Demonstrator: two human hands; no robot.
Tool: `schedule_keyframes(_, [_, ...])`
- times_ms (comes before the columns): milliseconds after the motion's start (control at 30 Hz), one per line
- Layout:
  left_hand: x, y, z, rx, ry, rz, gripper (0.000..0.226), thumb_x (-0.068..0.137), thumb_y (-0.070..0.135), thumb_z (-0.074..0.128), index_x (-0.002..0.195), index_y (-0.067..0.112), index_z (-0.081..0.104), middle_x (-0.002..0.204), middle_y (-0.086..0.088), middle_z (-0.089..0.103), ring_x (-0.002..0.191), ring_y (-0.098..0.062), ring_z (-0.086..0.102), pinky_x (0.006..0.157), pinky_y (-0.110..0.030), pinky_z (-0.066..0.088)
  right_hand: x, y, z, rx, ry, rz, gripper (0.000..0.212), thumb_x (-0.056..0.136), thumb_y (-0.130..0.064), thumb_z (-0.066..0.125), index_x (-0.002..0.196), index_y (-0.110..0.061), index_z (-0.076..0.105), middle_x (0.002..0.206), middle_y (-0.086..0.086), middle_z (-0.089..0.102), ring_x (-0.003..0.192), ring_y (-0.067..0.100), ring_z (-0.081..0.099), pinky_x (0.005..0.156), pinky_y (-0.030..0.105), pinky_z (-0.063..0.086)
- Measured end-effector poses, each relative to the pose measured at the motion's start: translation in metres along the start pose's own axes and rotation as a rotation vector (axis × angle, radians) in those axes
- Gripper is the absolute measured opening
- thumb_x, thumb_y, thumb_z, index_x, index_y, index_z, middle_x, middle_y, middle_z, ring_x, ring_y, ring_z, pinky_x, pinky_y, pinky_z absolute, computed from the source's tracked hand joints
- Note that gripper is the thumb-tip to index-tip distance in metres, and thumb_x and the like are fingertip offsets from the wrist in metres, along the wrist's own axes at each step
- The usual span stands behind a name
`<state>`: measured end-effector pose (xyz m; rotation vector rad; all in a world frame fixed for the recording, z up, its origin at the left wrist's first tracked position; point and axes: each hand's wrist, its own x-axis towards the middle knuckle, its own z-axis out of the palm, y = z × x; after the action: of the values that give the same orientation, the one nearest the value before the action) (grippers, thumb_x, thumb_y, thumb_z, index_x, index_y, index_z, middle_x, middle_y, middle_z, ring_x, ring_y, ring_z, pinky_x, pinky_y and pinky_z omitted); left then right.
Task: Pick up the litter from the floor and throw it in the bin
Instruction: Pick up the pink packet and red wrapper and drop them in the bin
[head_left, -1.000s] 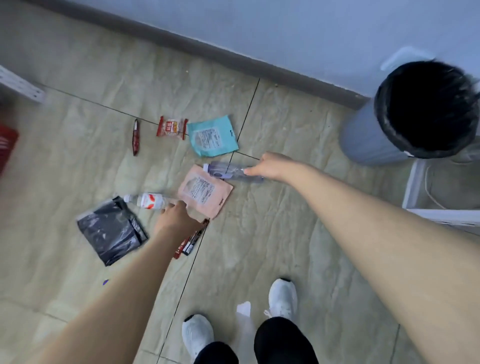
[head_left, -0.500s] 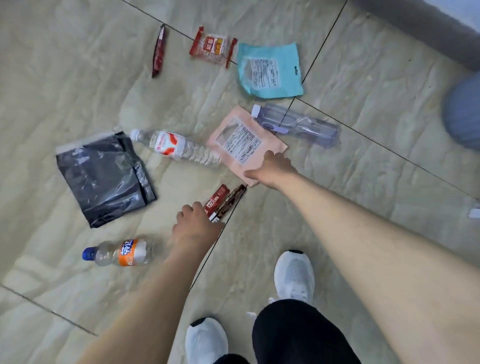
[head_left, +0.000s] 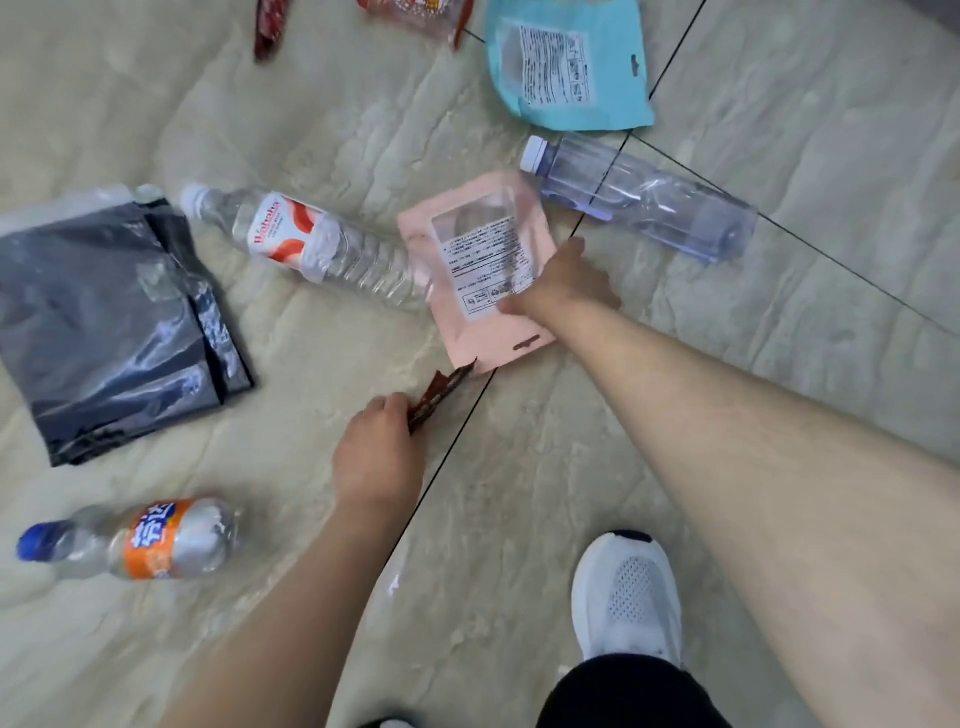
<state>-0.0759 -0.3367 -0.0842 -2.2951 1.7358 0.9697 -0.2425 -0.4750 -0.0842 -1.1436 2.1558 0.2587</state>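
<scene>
On the tiled floor, centre: the pink pouch (head_left: 483, 270) is being pinched at its right edge, lying flat with its printed label up, its far left corner touching the Wahaha bottle.
Pink pouch, handling: judged light, thin and floppy; an edge pinch should lift it, though it is likely to droop and slide if gripped loosely.
Right hand (head_left: 563, 283): fingers closed narrowly on the pouch edge, thumb on top; the underside fingers are hidden.
Brown sachets (head_left: 441, 395): thin strips just below the pouch's near corner, held at their near end; stiff-crinkly and nearly weightless by the look.
Left hand (head_left: 379, 457): curled tight round the sachet ends.
Wahaha bottle (head_left: 311, 244): clear, on its side, seemingly empty; best taken round the ribbed body, as it would roll.
Lilac-tinted bottle (head_left: 644, 200): on its side across the tile joint, right of the pouch.
Orange-label bottle (head_left: 140, 540): near left, blue cap, well apart from both hands.
Black plastic bag (head_left: 104, 322): crumpled flat at the left; slippery, to be bunched.
Teal pouch (head_left: 566, 62): top, untouched.
Red wrappers (head_left: 272, 26): top edge, partly cut off.
Bin: not in view.
</scene>
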Motion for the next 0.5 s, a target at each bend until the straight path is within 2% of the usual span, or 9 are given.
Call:
schedule_keyframes(100, [-0.016, -0.008, -0.009, -0.109, -0.126, -0.162, 0.013, 0.090, 0.023, 0.052, 0.079, 0.016, 0.052, 0.072, -0.005, 0.055, 0.084, -0.036, 0.058, 0.063, -0.031, 0.036, -0.014, 0.013, 0.002, 0.178, -0.135, 0.021, 0.055, 0.078, -0.027, 0.075, 0.125, -0.011, 0.052, 0.128, 0.009, 0.061, 0.116, 0.028, 0.059, 0.085, 0.029, 0.045])
schedule_keyframes(167, [-0.031, -0.009, -0.024, -0.136, -0.185, -0.185, 0.011, 0.091, 0.023, 0.054, 0.083, 0.016, 0.051, 0.077, -0.006, 0.057, 0.088, -0.035, 0.060, 0.066, -0.031, 0.037, -0.033, 0.022, -0.013, 0.244, -0.179, 0.005, 0.043, 0.081, -0.020, 0.072, 0.121, -0.011, 0.059, 0.124, 0.009, 0.063, 0.111, 0.027, 0.062, 0.076, 0.024, 0.042])
schedule_keyframes(233, [-0.047, -0.006, -0.046, -0.223, -0.214, -0.209, 0.008, 0.091, 0.021, 0.055, 0.088, 0.014, 0.055, 0.080, -0.006, 0.065, 0.086, -0.032, 0.064, 0.068, -0.034, 0.042, -0.054, 0.030, -0.034, 0.265, -0.194, -0.021, 0.041, 0.082, -0.018, 0.072, 0.120, -0.011, 0.060, 0.123, 0.009, 0.064, 0.109, 0.026, 0.063, 0.074, 0.023, 0.040])
schedule_keyframes(333, [-0.066, 0.020, -0.093, -0.321, -0.254, -0.223, 0.010, 0.091, 0.017, 0.056, 0.081, 0.017, 0.053, 0.067, 0.003, 0.067, 0.065, -0.019, 0.062, 0.065, -0.031, 0.045, -0.085, 0.043, -0.090, 0.287, -0.193, -0.043, 0.039, 0.080, -0.020, 0.073, 0.118, -0.015, 0.063, 0.120, 0.008, 0.066, 0.106, 0.025, 0.064, 0.074, 0.022, 0.040])
schedule_keyframes(433, [-0.068, 0.071, -0.150, -0.392, -0.290, -0.196, 0.015, 0.090, 0.014, 0.058, 0.076, 0.016, 0.053, 0.063, 0.000, 0.069, 0.064, -0.023, 0.062, 0.071, -0.035, 0.052, -0.106, 0.052, -0.166, 0.328, -0.165, -0.060, 0.044, 0.080, -0.022, 0.074, 0.122, -0.016, 0.062, 0.122, 0.006, 0.066, 0.105, 0.023, 0.063, 0.076, 0.021, 0.039])
schedule_keyframes(500, [-0.068, 0.120, -0.191, -0.468, -0.282, -0.166, 0.019, 0.089, 0.008, 0.058, 0.072, 0.015, 0.052, 0.051, 0.004, 0.066, 0.058, -0.025, 0.059, 0.069, -0.036, 0.052, -0.118, 0.061, -0.227, 0.368, -0.114, -0.073, 0.039, 0.080, -0.021, 0.074, 0.117, -0.014, 0.064, 0.118, 0.007, 0.067, 0.093, 0.021, 0.061, 0.072, 0.020, 0.037])
